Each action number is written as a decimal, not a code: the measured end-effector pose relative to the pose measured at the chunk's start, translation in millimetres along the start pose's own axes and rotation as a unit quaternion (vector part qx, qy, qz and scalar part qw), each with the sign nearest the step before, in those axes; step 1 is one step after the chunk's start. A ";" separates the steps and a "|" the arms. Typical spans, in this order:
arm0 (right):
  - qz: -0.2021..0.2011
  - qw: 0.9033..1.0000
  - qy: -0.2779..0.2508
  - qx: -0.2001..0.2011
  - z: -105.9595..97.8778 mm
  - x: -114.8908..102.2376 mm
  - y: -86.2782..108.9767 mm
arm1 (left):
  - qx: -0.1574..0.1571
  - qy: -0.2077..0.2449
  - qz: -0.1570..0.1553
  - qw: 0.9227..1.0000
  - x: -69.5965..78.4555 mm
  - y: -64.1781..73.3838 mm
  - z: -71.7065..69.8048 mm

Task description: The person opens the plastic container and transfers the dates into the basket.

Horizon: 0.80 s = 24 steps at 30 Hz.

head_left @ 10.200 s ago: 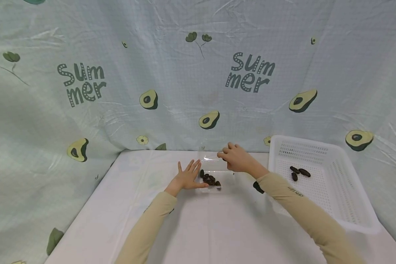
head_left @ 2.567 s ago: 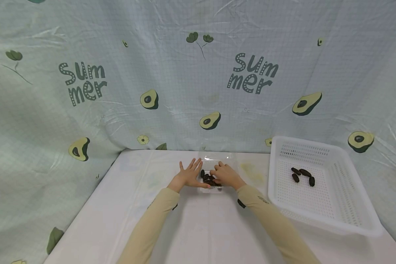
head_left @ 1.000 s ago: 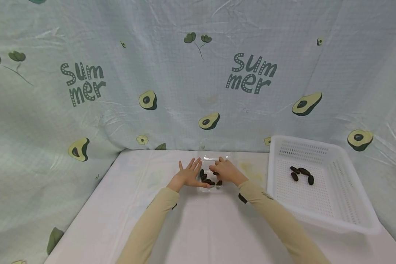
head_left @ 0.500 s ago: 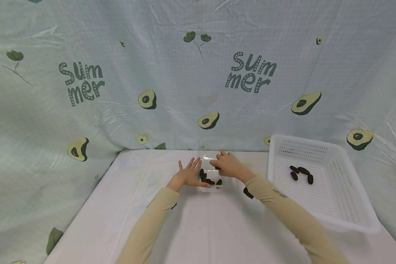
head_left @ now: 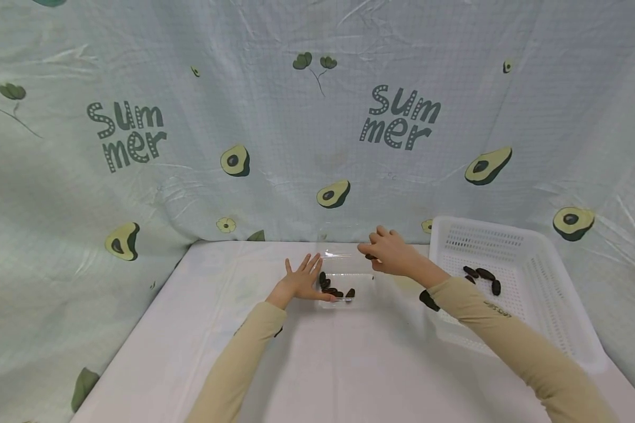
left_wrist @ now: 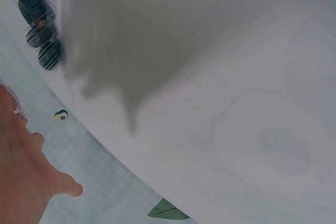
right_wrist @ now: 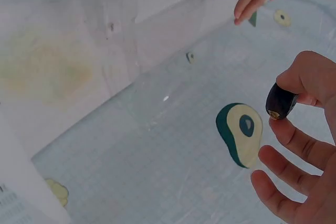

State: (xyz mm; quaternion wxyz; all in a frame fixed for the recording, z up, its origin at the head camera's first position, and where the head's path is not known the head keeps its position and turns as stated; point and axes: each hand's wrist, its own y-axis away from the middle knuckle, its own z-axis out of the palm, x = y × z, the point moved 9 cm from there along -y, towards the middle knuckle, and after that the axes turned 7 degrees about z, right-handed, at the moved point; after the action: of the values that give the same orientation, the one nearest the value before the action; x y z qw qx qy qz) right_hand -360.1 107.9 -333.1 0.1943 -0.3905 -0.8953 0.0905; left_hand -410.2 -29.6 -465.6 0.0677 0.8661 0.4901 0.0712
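A clear plastic box (head_left: 364, 288) holds several dark oval black grapes (head_left: 332, 291) along its left and front sides. My left hand (head_left: 298, 285) lies at the box's left side, fingers spread, its thumb along the front rim. In the left wrist view, that hand (left_wrist: 23, 166) shows beside grapes (left_wrist: 49, 55) behind the clear wall. My right hand (head_left: 393, 254) is raised right of the box's back edge, pinching one grape (right_wrist: 281, 101) between thumb and index finger. Its other fingers are loosely bent, as the right wrist view shows.
A white perforated plastic basket (head_left: 529, 235) stands on the right of the table, with several grapes (head_left: 485, 274) on its floor; the right forearm crosses its near left side. The box's clear lid (head_left: 338, 252) leans back toward the printed curtain (head_left: 275, 200).
My right hand has picked a grape out of the box and carried it up and right. Earlier, another grape was added to the basket. The left hand has stayed in place.
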 end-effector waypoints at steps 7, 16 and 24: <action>0.000 1.000 -0.007 0.025 -13.2 25.5 27.5 | -0.001 -0.010 0.003 1.000 -0.2 0.0 0.6; 0.024 0.999 0.010 0.042 -18.3 68.0 63.1 | -0.004 -0.007 0.000 1.000 1.9 3.4 -3.7; 0.025 0.996 0.022 0.086 -30.9 101.4 92.5 | -0.006 -0.009 -0.001 1.000 2.8 2.4 -3.0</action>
State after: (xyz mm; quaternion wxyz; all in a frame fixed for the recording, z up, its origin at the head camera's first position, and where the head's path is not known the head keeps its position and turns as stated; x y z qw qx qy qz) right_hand -348.6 245.4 -305.9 0.2444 -0.3966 -0.8696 0.1633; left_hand -407.3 -28.3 -462.1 0.0769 0.8660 0.4895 0.0666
